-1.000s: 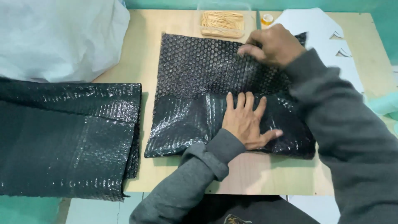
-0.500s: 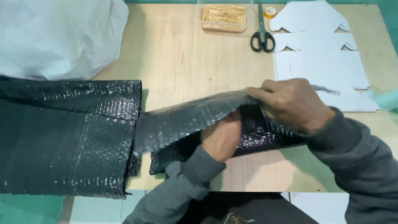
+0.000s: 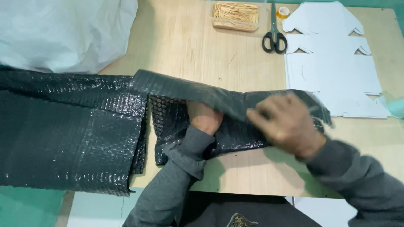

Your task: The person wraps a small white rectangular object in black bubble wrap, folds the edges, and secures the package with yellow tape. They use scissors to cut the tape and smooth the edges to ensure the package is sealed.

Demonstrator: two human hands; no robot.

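Observation:
A black bubble-wrap sheet [image 3: 181, 90] lies on the wooden table [image 3: 189, 46], its far half folded over toward me. My left hand [image 3: 204, 117] lies under that folded flap, pressing on the lower layer, its fingers hidden. My right hand [image 3: 284, 124], blurred with motion, grips the flap's edge on the right side and holds it low over the lower layer.
A stack of black bubble wrap [image 3: 63, 130] lies at the left, overhanging the table. A white plastic bag [image 3: 63, 29] sits at the back left. A tray of wooden sticks [image 3: 235, 14], black scissors [image 3: 273, 38] and white cut cardboard shapes [image 3: 332, 71] lie at the back right.
My right hand has pulled the sheet's far edge toward me, folding it over my left hand. The sheet lay flat a second ago.

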